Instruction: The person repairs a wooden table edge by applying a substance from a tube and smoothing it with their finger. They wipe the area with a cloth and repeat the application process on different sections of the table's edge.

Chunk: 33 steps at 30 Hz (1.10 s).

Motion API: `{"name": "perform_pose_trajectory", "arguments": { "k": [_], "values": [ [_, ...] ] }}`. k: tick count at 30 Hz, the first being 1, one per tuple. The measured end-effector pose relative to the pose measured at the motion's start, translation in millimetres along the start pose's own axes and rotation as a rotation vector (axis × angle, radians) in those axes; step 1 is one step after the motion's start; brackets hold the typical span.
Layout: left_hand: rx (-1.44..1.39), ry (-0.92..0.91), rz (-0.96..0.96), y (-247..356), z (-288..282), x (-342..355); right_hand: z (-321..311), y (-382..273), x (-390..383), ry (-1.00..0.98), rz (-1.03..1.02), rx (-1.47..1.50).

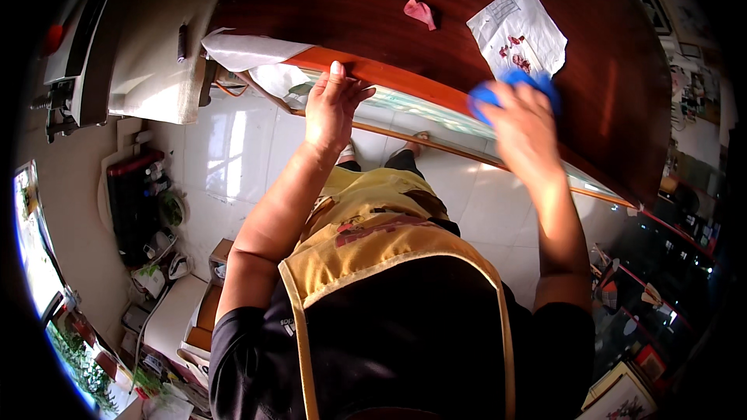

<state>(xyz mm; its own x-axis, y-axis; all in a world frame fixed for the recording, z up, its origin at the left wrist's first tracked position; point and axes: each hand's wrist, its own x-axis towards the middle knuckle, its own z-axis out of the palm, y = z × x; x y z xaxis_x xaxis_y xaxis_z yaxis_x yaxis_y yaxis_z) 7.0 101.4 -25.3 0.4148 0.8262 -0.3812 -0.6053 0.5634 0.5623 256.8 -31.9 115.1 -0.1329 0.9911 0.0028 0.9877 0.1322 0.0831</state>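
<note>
Currently holds a blue cloth (551, 95) under the curled fingers of the right hand (520, 113), on the dark red desk (342, 0) near its front edge. Has the left hand (330, 109) at that same edge, well apart from the cloth, with thumb raised and fingers half curled; cannot tell whether gripping the edge or only beside it. Has a white paper (537, 19) just beyond the cloth, bearing small dark red scraps (520, 64), plus a crumpled pink piece (420, 13) farther left on the desk.
</note>
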Motion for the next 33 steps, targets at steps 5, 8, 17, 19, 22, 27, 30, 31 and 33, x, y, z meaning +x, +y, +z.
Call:
{"name": "perform_pose_trajectory", "arguments": {
  "k": [5,8,17,19,22,27,30,31,33],
  "values": [
    [0.056,0.012,0.004,0.1,-0.2,0.8,-67.4,40.7,-89.5,-0.373,0.616,0.108],
    [0.027,-0.012,-0.008,0.1,1.6,1.0,-91.1,53.8,-107.8,-0.332,0.784,0.229],
    [0.070,-0.092,0.012,0.3,-8.3,2.6,-73.5,73.6,1.1,0.341,0.499,1.250],
    [0.058,-0.100,0.015,0.6,-11.3,3.0,-78.5,67.2,45.7,0.453,0.455,1.507],
    [0.037,-0.117,0.004,-2.5,-16.4,7.0,-141.8,7.7,116.3,0.538,0.656,1.735],
    [0.066,-0.135,-0.002,-8.7,-11.7,9.5,-68.3,43.5,181.2,0.512,0.364,1.312],
    [0.103,-0.158,-0.030,-11.6,-15.4,11.0,-38.0,41.8,178.3,0.355,0.411,1.190],
    [0.112,-0.150,-0.048,-12.2,-13.1,9.0,-40.4,36.3,158.7,0.292,0.381,1.318],
    [0.153,-0.103,-0.045,-3.7,-11.5,-3.8,-30.2,29.3,126.6,0.263,0.238,1.376]
  ]
}}
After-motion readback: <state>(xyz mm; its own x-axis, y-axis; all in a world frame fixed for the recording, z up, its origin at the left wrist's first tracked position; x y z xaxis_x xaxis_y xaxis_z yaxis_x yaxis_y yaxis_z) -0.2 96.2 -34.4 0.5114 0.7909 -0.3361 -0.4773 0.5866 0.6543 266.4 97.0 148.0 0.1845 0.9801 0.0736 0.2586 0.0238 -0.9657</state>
